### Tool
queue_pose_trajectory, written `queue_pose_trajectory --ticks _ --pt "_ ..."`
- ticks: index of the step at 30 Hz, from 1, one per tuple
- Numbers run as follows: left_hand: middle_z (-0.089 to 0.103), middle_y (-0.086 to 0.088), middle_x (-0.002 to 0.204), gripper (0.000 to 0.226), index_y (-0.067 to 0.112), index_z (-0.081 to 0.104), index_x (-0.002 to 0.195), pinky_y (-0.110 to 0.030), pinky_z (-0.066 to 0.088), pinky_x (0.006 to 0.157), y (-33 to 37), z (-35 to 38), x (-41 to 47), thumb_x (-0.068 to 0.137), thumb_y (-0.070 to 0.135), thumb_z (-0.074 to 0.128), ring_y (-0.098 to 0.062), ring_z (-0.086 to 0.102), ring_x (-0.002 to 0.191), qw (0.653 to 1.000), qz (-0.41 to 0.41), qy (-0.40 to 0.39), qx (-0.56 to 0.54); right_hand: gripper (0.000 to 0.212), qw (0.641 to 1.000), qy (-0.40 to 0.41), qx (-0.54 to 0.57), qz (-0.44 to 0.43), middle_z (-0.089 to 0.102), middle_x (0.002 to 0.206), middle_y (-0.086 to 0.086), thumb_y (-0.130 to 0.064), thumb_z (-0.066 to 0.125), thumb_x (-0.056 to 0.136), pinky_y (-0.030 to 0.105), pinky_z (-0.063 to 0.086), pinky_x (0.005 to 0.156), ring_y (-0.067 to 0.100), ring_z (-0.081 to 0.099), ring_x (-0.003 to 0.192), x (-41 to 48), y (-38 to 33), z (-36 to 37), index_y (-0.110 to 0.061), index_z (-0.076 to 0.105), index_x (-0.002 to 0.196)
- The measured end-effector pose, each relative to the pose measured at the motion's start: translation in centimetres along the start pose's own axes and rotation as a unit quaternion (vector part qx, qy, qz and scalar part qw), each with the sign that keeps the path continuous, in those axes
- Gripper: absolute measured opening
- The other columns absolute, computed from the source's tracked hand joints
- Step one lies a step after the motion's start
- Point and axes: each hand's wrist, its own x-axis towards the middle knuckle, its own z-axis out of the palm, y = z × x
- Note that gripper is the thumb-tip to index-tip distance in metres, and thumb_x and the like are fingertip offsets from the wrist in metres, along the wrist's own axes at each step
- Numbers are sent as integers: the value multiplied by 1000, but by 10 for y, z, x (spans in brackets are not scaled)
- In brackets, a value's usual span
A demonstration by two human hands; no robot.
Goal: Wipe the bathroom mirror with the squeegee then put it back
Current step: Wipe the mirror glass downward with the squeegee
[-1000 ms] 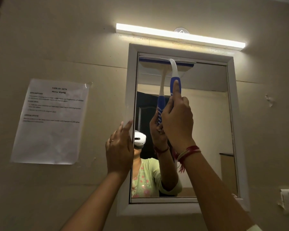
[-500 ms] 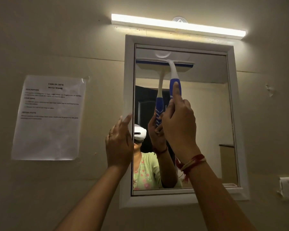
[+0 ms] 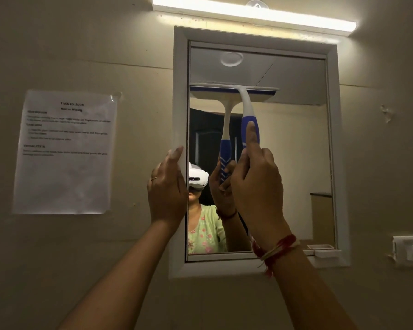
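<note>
A white-framed bathroom mirror [image 3: 296, 163] hangs on the beige wall. The squeegee [image 3: 247, 108], white with a blue grip and blue blade, lies flat against the glass with its blade across the upper left part. My right hand [image 3: 255, 184] is shut around its handle, forefinger stretched up along the blue grip. My left hand [image 3: 167, 186] rests with fingers spread on the mirror's left frame [image 3: 179, 103], holding nothing. The glass reflects the squeegee, both hands and a person wearing a white headset.
A lit tube light [image 3: 253, 15] runs above the mirror. A printed task sheet [image 3: 65, 151] is taped to the wall on the left. A white switch plate [image 3: 410, 251] sits at the right edge, and a small white tray [image 3: 324, 252] at the frame's lower right corner.
My right hand has drawn the squeegee down the glass from the top edge to about a quarter of the way down. My left hand has stayed on the frame.
</note>
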Motion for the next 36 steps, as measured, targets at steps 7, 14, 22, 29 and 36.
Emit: queue_pose_trajectory --ticks 7,14,22,29,36 --pt "59 -13 123 37 14 45 133 -45 45 91 1 0 0 98 11 37 -30 53 113 1000 -5 5 -8 58 1000 -12 8 3 57 101 14 -19 45 94 19 44 68 9 52 73 -20 0 -4 -20 18 146" --pt "61 -14 117 39 14 44 134 -42 44 89 1 1 1 97 18 30 -30 55 107 1000 -3 2 0 60 1000 -28 10 10 54 97 13 -18 45 94 22 47 65 9 50 68 -40 -3 -7 -21 13 145" --pt "60 -10 121 38 15 44 133 -26 34 90 -3 4 1 98 16 31 -25 54 108 1000 4 11 -7 56 999 -38 24 9 54 92 14 -20 40 94 22 51 63 9 50 62 -71 2 -13 -23 7 140" --pt "60 -10 120 41 14 45 133 -24 35 88 -3 4 1 97 22 26 -24 54 108 1000 7 13 -14 58 997 -63 35 29 53 94 13 -30 32 90 26 55 65 7 50 65 -93 5 -17 -23 11 143" --pt "61 -11 118 38 14 46 132 -25 39 84 -5 5 0 98 18 29 -24 54 103 1000 5 16 -18 58 995 -80 37 42 53 93 11 -19 41 92 7 40 54 1 42 55 -119 12 -17 -22 13 143"
